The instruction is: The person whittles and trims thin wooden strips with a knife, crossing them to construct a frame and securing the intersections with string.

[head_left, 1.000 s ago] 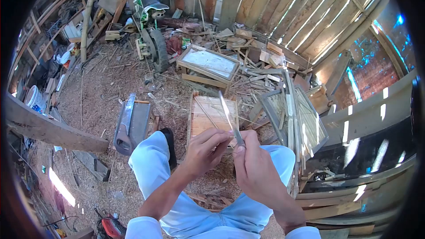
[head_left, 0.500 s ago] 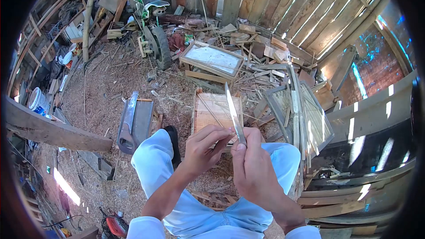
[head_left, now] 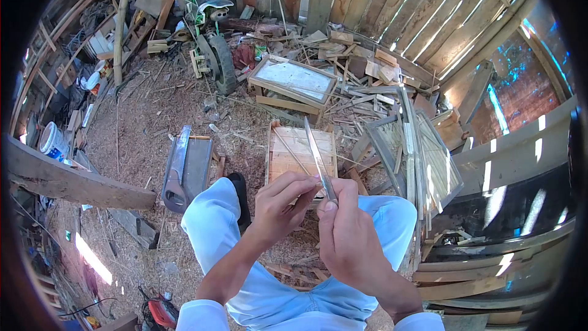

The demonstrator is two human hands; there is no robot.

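Note:
My right hand (head_left: 352,233) is wrapped round the handle end of a knife (head_left: 316,154), its thumb lying along the near end of the blade. The long pointed blade slants up and away, slightly left. Close beside it, my left hand (head_left: 277,205) is closed in a pinch, fingertips at the blade's lower part. Whatever those fingers hold is too small or hidden to name. Beyond both hands lies a light wooden slatted panel (head_left: 283,162) with a thin stick (head_left: 291,149) across it.
A handsaw (head_left: 176,175) rests on a dark board (head_left: 197,162) to the left. A framed wooden box (head_left: 294,79) stands farther off, before a heap of wood scraps (head_left: 367,64). Framed mesh panels (head_left: 438,159) lean at right. A wheeled frame (head_left: 220,64) stands at the back.
The knife and my right hand have shifted slightly left, and the blade tip is a little lower and farther left. My left hand stays nearly in place.

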